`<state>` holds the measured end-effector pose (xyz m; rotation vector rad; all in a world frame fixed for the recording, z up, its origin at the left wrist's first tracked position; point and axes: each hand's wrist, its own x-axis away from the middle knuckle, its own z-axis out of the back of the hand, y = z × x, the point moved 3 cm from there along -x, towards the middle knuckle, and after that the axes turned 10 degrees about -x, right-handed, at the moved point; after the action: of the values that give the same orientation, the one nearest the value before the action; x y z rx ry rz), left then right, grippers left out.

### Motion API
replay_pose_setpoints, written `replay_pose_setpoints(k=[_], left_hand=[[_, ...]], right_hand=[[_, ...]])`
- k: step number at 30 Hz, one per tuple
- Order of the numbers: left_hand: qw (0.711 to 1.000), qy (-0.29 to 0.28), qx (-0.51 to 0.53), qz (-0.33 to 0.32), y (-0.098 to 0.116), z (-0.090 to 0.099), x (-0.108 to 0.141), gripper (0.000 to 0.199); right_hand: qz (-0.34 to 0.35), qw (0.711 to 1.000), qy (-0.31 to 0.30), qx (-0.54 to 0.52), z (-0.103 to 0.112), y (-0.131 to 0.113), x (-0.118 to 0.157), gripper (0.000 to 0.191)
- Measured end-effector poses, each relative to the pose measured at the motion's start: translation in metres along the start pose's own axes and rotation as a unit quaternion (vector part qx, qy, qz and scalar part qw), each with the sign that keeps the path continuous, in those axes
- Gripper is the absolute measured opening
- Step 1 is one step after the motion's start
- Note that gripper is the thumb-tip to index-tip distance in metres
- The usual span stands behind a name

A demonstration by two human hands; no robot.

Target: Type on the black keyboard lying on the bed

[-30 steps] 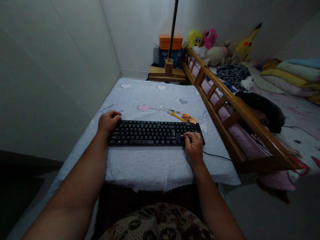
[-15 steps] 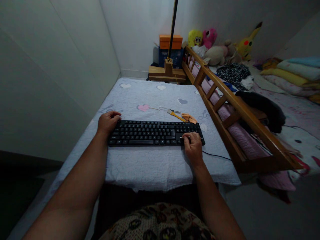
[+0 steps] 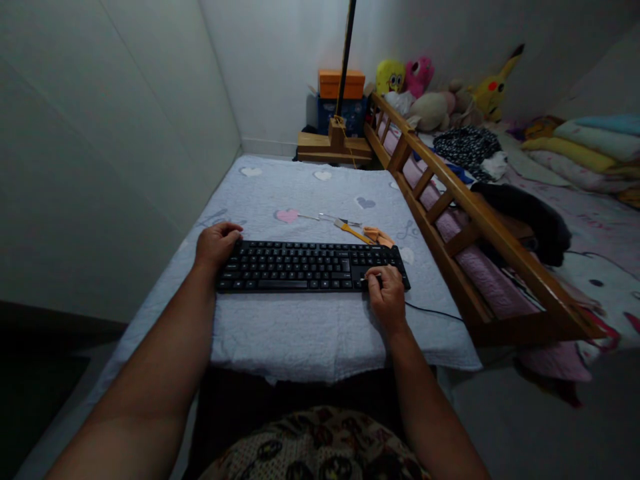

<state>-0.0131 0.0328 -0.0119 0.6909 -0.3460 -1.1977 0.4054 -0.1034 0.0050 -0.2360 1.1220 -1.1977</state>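
A black keyboard lies flat across the cloth-covered table. My left hand grips its upper left corner, thumb along the edge and fingers curled. Over the arrow keys and number pad, my right hand is closed in a pinch. From its fingertips pokes a thin white-tipped stick, which looks like a cotton swab, with the tip at the keys by the arrow cluster. Most of the stick is hidden by the fingers. Behind the keyboard lie a yellow-handled brush and a folded orange cloth.
Another thin stick and slim metal tools, perhaps tweezers, lie beyond the keyboard. The keyboard's cable runs off right. A wooden bed rail borders the table's right side; a pale wall panel stands left.
The white tip in my right hand has shifted slightly at the keys, with a small turn of the fingers. My left hand and the keyboard have stayed still.
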Motion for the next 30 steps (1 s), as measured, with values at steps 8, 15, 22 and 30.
replay_pose_setpoints(k=[8, 15, 22, 30], left_hand=[[1.0, 0.001, -0.008, 0.008, 0.001, 0.0, -0.0002, 0.031], [1.0, 0.004, -0.008, 0.003, 0.0043, 0.0016, 0.0003, 0.028], [1.0, 0.003, -0.001, -0.001, 0.0051, 0.0024, 0.0009, 0.03], [1.0, 0.005, -0.006, 0.0, 0.0028, 0.0013, -0.0013, 0.029]], right_hand=[[-0.011, 1.0, 0.008, 0.005, 0.0025, -0.0016, -0.0006, 0.018], [-0.006, 1.0, 0.016, 0.0, 0.0041, 0.0005, -0.0005, 0.018], [-0.007, 1.0, 0.018, -0.006, 0.0048, 0.0019, 0.0001, 0.016], [-0.021, 0.999, 0.027, -0.003, 0.0074, 0.0051, 0.0008, 0.016]])
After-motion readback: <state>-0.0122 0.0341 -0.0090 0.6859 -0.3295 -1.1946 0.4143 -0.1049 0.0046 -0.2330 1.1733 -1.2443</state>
